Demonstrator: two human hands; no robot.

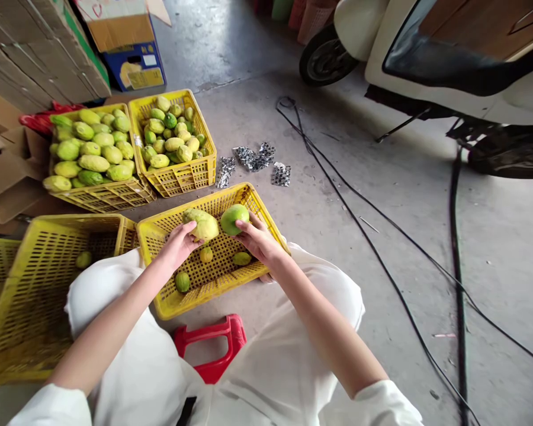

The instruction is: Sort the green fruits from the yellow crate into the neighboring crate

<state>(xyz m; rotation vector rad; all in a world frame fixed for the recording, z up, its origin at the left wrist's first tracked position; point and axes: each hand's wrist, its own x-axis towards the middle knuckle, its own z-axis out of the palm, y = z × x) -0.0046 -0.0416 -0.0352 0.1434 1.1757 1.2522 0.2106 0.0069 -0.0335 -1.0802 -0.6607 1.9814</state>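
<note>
My left hand (180,241) holds a lumpy yellow-green fruit (205,228), long like a small papaya, with its thumb on top. Close beside it, my right hand (258,238) grips a smoother, rounder green fruit (233,218). Both fruits are held up over a yellow plastic crate (211,300) between my knees. On the floor of that crate lie a small yellow-orange fruit (206,255), a striped green one (182,281) and a green oval one (242,258).
Two yellow crates (109,198) (186,180) heaped with similar fruit stand ahead left. Another crate (71,248) with a fruit inside is at my left. A red stool (236,334) shows between my legs. Crumpled packets (253,158), black cables (382,219) and a scooter (426,71) lie beyond.
</note>
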